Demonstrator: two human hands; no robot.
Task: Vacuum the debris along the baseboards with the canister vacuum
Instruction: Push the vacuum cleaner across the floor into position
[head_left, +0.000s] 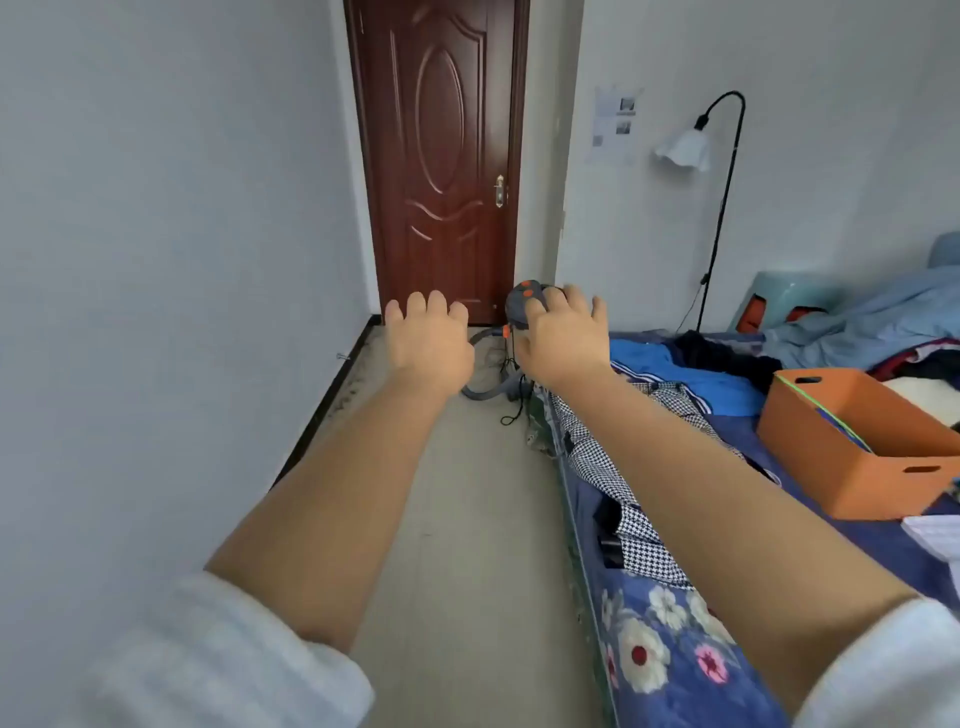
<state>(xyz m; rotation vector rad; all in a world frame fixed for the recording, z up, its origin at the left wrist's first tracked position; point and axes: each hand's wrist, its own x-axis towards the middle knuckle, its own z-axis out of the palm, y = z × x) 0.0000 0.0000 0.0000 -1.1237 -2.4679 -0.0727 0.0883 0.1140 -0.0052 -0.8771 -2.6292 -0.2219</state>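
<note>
The grey canister vacuum with orange buttons stands on the floor near the brown door, partly hidden behind my right hand. Its grey hose loops on the floor below it, with a black cord beside. Dark debris lies along the black baseboard of the left wall. My left hand and my right hand are stretched forward in the air, fingers loosely curled, holding nothing. Both hands are well short of the vacuum.
A bed with a blue floral cover, clothes and an orange box fills the right side. A black floor lamp stands by the right wall. A strip of pale floor runs between bed and left wall toward the door.
</note>
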